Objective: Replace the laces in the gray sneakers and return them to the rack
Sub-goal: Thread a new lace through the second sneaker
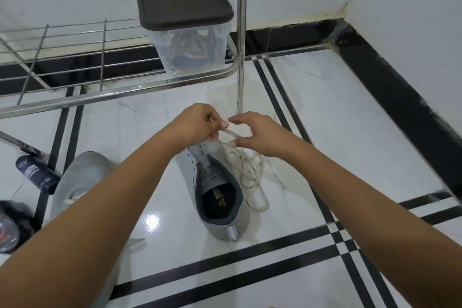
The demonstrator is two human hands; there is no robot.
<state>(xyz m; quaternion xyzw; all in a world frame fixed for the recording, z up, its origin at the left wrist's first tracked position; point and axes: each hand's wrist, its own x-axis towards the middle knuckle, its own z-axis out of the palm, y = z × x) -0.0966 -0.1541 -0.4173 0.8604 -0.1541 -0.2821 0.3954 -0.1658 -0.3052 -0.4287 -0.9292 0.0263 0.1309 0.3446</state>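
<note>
Here, from the head camera looking down: one gray sneaker (220, 190) stands on the white tiled floor (325, 120), toe pointing away from me, its near eyelets bare. My left hand (197, 122) pinches the end of a pale lace (231, 132) in curled fingers, just above the toe. My right hand (260, 132) is beside it, thumb and forefinger apart around the lace, not closed; whether they touch it I cannot tell. The rest of the lace lies heaped just right of the shoe. The second sneaker (82, 177) lies to the left, partly under my arm, near the steel rack (120, 82). The lace looks light, limp and likely to tangle, so I judge it best held near its tip. The shoe looks soft and light, and I would steady it at the heel.
</note>
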